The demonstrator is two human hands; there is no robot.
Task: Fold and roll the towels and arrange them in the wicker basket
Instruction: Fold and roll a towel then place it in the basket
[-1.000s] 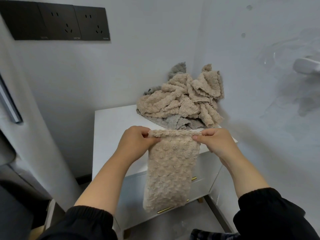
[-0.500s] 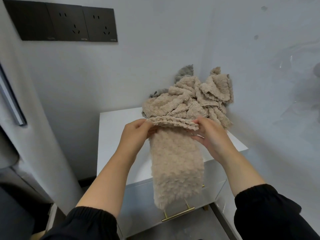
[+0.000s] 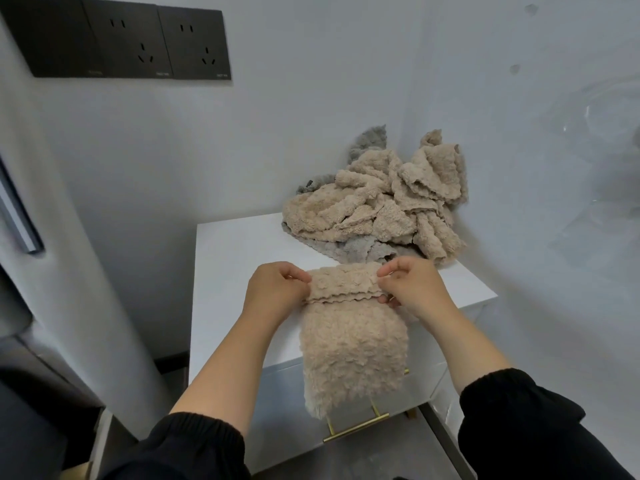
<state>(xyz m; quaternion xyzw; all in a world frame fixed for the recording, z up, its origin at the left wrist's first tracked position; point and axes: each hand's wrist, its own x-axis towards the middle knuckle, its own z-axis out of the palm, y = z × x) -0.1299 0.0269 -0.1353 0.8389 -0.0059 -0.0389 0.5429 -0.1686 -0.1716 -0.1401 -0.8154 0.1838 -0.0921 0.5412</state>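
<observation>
Fingertips of the left hand [image 3: 277, 292] and the right hand [image 3: 415, 289] pinch the two ends of a small rolled lip at the far end of a beige towel [image 3: 353, 348], both hands curled onto the cloth. The towel, folded into a narrow strip, lies on the near part of the white counter [image 3: 235, 271] and hangs over its front edge, past a brass drawer handle [image 3: 356, 427]. It looks light, thick and floppy, with a nubbly pile that should cling to itself rather than slide. A roll would likely slacken unless both ends are held evenly, so the outer edges of the roll seem the right hold. On the counter's far right corner sits a loose heap of towels [image 3: 377, 206], beige over grey, against pale walls. Dark wall sockets [image 3: 128, 39] sit far left. No wicker basket is in view.
</observation>
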